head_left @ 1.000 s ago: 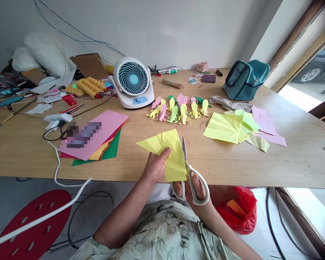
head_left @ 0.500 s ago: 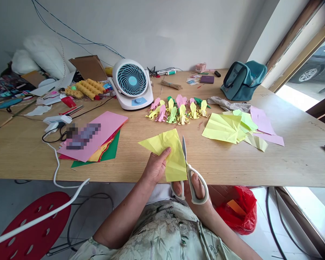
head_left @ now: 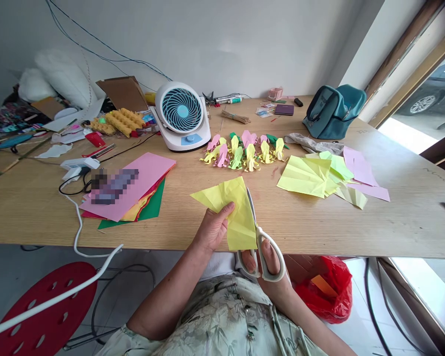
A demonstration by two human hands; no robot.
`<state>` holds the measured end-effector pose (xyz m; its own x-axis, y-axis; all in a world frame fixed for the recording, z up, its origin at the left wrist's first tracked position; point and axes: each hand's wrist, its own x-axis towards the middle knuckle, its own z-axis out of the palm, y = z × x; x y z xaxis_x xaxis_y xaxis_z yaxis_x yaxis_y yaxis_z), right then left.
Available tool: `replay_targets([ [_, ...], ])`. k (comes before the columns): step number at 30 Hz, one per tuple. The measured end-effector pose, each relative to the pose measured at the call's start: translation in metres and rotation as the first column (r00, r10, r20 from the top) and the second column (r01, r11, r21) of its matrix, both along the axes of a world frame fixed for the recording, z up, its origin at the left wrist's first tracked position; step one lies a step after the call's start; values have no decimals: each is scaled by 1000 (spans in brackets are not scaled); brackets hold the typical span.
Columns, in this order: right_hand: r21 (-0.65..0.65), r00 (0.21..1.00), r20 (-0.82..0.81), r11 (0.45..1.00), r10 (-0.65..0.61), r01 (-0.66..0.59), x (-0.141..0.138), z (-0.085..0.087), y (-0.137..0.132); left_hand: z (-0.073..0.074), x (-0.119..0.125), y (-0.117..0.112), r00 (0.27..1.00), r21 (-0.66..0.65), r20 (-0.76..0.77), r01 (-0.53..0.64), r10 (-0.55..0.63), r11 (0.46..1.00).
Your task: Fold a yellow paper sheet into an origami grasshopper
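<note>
A creased sheet of yellow paper is pinched in my left hand, thumb on top, above the table's front edge. My right hand grips white-handled scissors, with fingers through the loops. The scissor blades lie along the paper's right edge, pointing away from me. Part of the lower blade is hidden behind the paper. Beyond my hands stand several small folded paper flowers in pink, yellow and green.
Loose yellow, green and purple sheets lie to the right. A stack of coloured paper is at left, near a white cable. A fan and a teal bag stand behind. A red plastic bag sits below the table.
The scissors have closed further: the blades now lie nearer the paper's right edge and the handle loops have come closer together. My left hand keeps the paper almost still.
</note>
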<state>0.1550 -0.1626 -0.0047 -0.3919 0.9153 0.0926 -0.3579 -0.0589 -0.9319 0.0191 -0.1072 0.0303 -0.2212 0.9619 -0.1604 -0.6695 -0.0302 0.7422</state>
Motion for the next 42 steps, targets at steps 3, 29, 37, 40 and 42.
replay_targets([
  [3, -28, 999, -43, 999, 23, -24, 0, 0, 0, 0, 0, 0, 1000, 8, -24, 3, -3, 1000],
  [29, -47, 998, -35, 998, 46, -48, -1, 17, -3, 8, -11, 3, 995, 40, -95, 40, -36, 998],
  [37, -151, 914, -71, 901, 400, -407, 40, -12, -14, 19, -48, 25, 981, -34, -167, 97, -101, 995],
  [40, -312, 815, 198, 823, 544, -474, 89, -9, -20, 30, -77, 42, 936, -65, -241, 247, -256, 967],
  [42, -355, 757, 303, 806, 579, -474, 118, 1, -18, 38, -93, 53, 862, -132, -293, 392, -413, 911],
])
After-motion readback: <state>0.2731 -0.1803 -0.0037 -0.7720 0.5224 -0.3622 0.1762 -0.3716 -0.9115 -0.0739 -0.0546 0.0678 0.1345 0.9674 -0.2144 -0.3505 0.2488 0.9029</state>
